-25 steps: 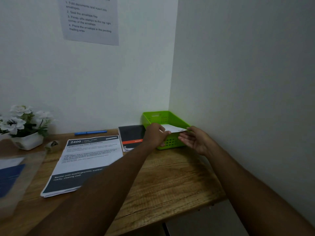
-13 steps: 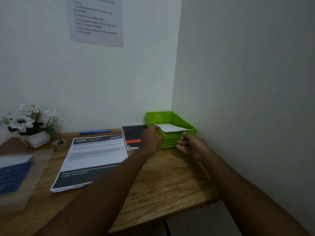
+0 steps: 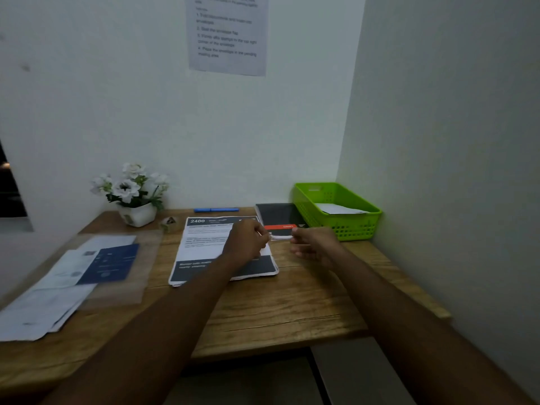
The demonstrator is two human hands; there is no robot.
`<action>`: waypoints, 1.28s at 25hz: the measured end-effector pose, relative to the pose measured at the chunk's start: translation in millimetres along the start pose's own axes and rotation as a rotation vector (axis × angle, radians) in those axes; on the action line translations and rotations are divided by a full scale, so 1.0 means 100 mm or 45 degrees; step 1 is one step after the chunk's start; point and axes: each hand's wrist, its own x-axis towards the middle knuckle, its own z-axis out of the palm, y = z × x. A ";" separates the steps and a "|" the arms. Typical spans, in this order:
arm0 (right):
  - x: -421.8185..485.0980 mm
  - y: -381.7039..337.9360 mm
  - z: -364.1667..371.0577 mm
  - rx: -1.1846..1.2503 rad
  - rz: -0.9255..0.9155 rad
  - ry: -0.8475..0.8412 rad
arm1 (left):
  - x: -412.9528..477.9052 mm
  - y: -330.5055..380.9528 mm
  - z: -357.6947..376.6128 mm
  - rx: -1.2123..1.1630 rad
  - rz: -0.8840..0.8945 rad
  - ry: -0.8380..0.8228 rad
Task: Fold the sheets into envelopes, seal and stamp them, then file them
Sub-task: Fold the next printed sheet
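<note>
A white envelope (image 3: 340, 208) was seen lying inside the green slotted basket (image 3: 350, 228), which was set at the rear right corner of the desk (image 3: 277, 311). A stack of printed sheets (image 3: 201, 249) was laid flat and unfolded at mid-desk, well apart from the basket. It was marked by a dark header reading "2400" and a dark band along its near edge, where the sheets were slightly fanned.

Envelope (image 3: 339, 208) in green basket (image 3: 347, 229), sheets (image 3: 204, 247) on desk (image 3: 292, 311)
</note>
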 end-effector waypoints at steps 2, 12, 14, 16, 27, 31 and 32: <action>-0.04 0.06 0.21 -0.230 -0.164 -0.081 | -0.07 -0.15 -0.23 0.034 -0.052 0.020; -0.26 0.40 0.51 -0.989 -0.967 -0.611 | -0.70 -0.91 -1.04 0.077 0.038 -0.218; -0.30 0.42 0.52 -1.033 -1.053 -0.585 | -0.79 -0.99 -1.07 0.082 0.065 -0.207; -0.31 0.42 0.54 -1.107 -1.114 -0.549 | -0.80 -1.03 -1.08 0.078 0.100 -0.189; -0.41 0.44 0.61 -1.427 -1.424 -0.165 | -0.81 -1.10 -1.06 0.027 0.240 -0.122; -0.45 0.44 0.62 -1.491 -1.449 -0.054 | -0.79 -1.13 -1.04 0.146 0.209 -0.097; -0.45 0.44 0.62 -1.504 -1.453 -0.045 | -0.78 -1.14 -1.04 0.189 0.214 -0.091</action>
